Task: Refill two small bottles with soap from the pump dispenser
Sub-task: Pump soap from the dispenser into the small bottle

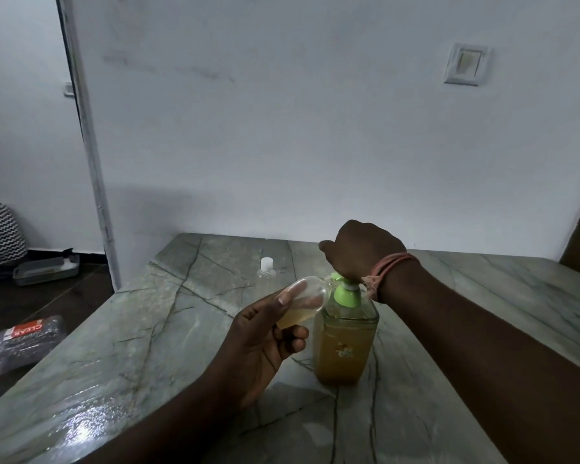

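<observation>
Your left hand is wrapped around the small bottle, tipped on its side with the mouth right up at the green nozzle, some amber soap already pooled inside. Right hand is fisted down on the pump head, and the dispenser sits upright on the counter, still mostly full. Tip from me: keep the bottle mouth snug on the spout and press slow and full, because I reckon quick jabs would squirt past the opening. Further back the second bottle stands capped, well clear of both hands, and looks unfilled.
</observation>
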